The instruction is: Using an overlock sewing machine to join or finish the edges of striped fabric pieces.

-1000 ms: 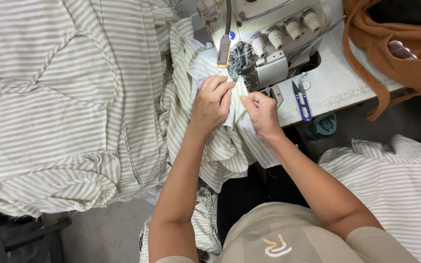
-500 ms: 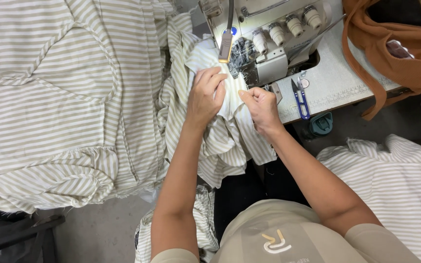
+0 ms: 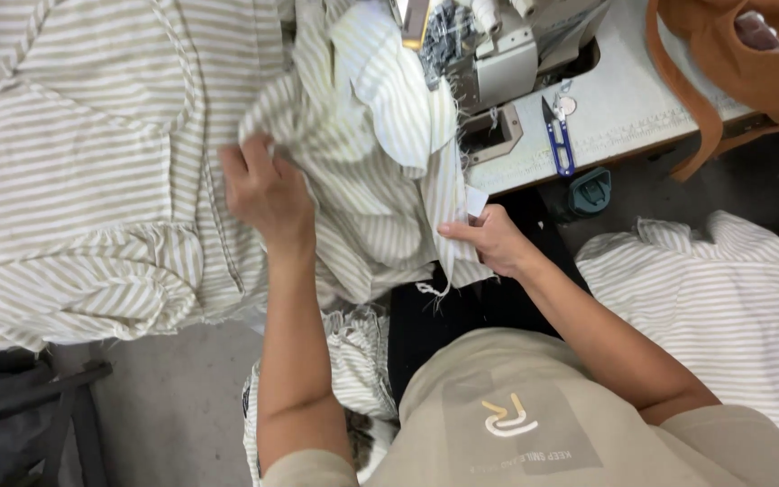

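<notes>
**Striped garment spread between two hands at the sewing machine**

Seen from above: striped garment (image 3: 362,153), beige and white, draped from under the sewing machine (image 3: 498,54) down toward the lap, bunched and folded in front of the machine. Left hand (image 3: 268,194) well to the left of the machine, fingers closed into the cloth, gripping a fold of the garment at its left edge. Right hand (image 3: 493,239) just below the machine's front corner, thumb and fingers pinched shut on a narrow hanging strip of the same garment, a small white label (image 3: 477,200) showing right above the fingertips. Garment thus stretched between both hands, its bulk lying between them and directly in front of the machine, upper end tucked at the needle area; exact contact with the needle hidden by cloth.

Farther left of the machine: a large pile of matching striped fabric (image 3: 74,171), covering the surface there, touching the held garment along its left side. On the white machine table (image 3: 624,99), just right of the machine: blue thread snips (image 3: 559,140) lying flat, blades pointing away. Farther right of the machine, at the table's far corner: an orange-brown cloth bag (image 3: 750,54), strap trailing over the table edge. Below and right of the machine, off the table: another striped piece (image 3: 723,298), lying apart from the right forearm.
</notes>
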